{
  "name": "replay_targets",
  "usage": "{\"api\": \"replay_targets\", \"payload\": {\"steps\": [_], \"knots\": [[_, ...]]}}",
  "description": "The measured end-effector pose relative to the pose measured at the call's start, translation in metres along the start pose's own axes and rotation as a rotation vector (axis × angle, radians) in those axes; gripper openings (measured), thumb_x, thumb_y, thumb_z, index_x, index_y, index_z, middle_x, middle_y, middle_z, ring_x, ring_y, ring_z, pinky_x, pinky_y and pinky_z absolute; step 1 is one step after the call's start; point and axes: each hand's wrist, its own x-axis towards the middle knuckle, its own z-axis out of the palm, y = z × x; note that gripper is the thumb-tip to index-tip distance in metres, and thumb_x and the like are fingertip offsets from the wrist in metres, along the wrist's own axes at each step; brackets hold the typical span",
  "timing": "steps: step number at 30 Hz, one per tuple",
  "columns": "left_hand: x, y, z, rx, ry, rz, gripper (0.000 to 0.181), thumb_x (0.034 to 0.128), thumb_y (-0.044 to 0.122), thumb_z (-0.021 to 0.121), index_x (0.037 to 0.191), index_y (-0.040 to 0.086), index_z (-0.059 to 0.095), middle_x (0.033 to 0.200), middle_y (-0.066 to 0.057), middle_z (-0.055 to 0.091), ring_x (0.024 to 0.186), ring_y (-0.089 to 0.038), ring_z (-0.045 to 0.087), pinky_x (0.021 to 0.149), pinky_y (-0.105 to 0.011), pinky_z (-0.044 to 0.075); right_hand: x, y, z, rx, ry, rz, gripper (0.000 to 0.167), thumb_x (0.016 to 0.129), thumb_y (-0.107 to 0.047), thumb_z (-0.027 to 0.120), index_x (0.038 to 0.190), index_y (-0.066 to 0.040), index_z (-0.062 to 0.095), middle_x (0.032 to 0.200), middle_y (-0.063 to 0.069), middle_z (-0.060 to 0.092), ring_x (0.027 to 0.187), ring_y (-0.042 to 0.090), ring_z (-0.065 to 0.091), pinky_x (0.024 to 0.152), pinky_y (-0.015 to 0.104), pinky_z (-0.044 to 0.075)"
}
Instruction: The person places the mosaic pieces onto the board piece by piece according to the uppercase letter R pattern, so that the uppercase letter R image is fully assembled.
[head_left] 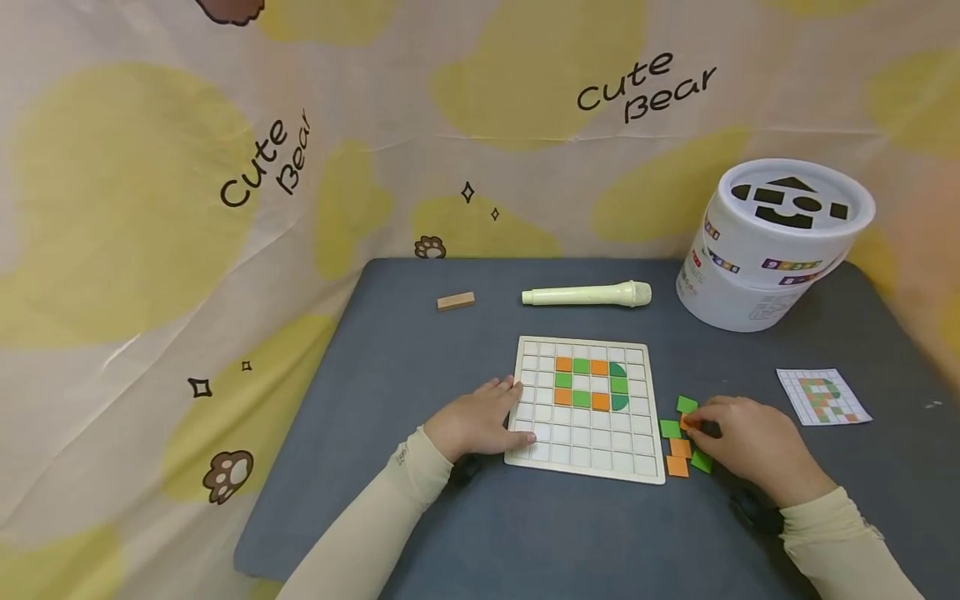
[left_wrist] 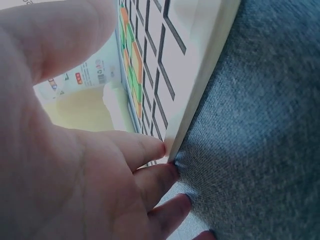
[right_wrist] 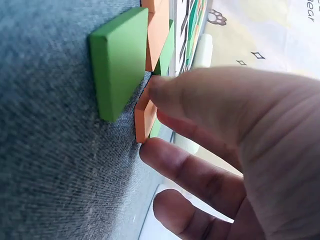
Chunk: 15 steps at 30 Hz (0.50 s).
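A white grid board [head_left: 585, 446] lies on the table, with orange, green and rounded dark-green tiles [head_left: 581, 398] arranged in a ring on its upper part. My left hand [head_left: 480, 421] rests at the board's left edge, fingers extended and thumb over the corner cells; in the left wrist view, its fingertips [left_wrist: 157, 147] touch the rim. Right of the board, my right hand [head_left: 750, 442] pinches an orange square tile [right_wrist: 145, 117] between thumb and fingers, low among loose tiles. Around it lie green tiles [right_wrist: 120, 65] and orange tiles [head_left: 678, 466].
A pattern card [head_left: 823, 397] with a coloured grid lies at the right. Behind the board are a pale yellow toy microphone [head_left: 585, 296] and a small wooden block [head_left: 456, 302]. A white bucket [head_left: 750, 283] with a shape-cut lid stands at the back right, before a printed cloth [head_left: 405, 83].
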Motion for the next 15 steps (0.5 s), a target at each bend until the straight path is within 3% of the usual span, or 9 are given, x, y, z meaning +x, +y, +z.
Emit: {"api": "replay_targets", "payload": {"steps": [8,15], "knots": [[0.0016,0.0046,-0.0017,0.003,-0.008,-0.008,0.094,0.0985,0.064,0.061,0.171,0.014,0.028,0.176,-0.004,0.022,0.162,-0.024,0.016,0.127,-0.043,0.024,-0.0091,0.0069,0.0024,0.023,-0.002,0.021,0.027,0.080,-0.023,0.091,0.104,-0.014,0.086,0.108,0.013,0.077,0.099,0.038,0.072,0.068,0.054,0.057],[-0.0009,0.0019,-0.0010,0.021,-0.003,-0.016,0.093,0.0989,0.063,0.061,0.171,0.014,0.028,0.176,-0.004,0.022,0.162,-0.025,0.017,0.127,-0.045,0.025,-0.0044,0.0046,0.0029,0.031,-0.001,0.001,0.025,0.079,-0.020,0.090,0.102,-0.013,0.085,0.103,0.008,0.077,0.093,0.032,0.072,0.068,0.054,0.057]]}}
